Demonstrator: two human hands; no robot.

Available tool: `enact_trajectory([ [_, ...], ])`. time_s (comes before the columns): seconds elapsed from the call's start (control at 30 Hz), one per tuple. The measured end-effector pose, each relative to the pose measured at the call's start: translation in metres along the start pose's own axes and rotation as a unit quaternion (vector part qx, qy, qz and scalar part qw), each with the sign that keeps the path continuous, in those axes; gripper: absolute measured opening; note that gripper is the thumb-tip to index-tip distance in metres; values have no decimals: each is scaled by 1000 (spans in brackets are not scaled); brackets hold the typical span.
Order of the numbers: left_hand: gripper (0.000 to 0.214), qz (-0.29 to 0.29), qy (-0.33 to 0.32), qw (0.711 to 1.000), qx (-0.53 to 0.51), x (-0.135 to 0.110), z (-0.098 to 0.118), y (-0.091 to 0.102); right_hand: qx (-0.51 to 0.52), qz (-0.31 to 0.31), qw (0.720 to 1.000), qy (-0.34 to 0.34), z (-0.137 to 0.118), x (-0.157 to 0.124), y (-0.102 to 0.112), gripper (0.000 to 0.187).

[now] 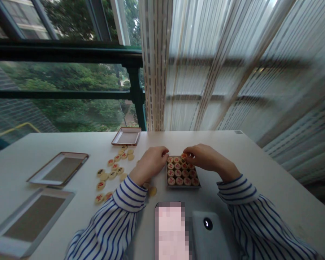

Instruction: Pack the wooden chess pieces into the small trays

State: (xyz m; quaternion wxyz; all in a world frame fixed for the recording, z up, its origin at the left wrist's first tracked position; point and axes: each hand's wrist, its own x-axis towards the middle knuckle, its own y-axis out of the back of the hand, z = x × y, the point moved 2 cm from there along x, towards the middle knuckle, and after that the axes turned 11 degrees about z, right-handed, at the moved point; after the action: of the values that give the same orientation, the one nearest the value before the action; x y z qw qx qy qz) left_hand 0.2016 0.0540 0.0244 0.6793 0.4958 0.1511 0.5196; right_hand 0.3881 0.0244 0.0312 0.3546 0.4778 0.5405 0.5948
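A shallow box (183,187) stands in front of me, filled with rows of round Chinese chess pieces (179,173), their red characters facing up. At its far edge my right hand (206,156) pinches a Chinese chess piece (183,156) between thumb and fingertips, just over the back row. My left hand (152,163) is curled at the box's far left corner, fingertips bent inward; whether it grips anything is hidden. Loose Chinese chess pieces (115,167) lie scattered on the table left of that hand, some showing characters and some plain. My left forearm covers part of them.
On the white table (219,144), an open tray-like lid (127,143) sits at the back. Two more shallow trays, one brown-rimmed (60,185) and one pale (47,216), lie at left. A phone (170,231) and a white device (209,238) are nearest me. Curtains hang behind.
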Motion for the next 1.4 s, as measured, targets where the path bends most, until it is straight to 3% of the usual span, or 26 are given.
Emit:
enact_trajectory([
  [0.43, 33, -16, 3, 1000, 6, 2, -5, -4, -32, -32, 999, 0, 0, 1, -7, 27],
  [1.4, 32, -16, 6, 1000, 2, 0, -4, 1, -35, -34, 999, -2, 0, 1, -11, 28],
])
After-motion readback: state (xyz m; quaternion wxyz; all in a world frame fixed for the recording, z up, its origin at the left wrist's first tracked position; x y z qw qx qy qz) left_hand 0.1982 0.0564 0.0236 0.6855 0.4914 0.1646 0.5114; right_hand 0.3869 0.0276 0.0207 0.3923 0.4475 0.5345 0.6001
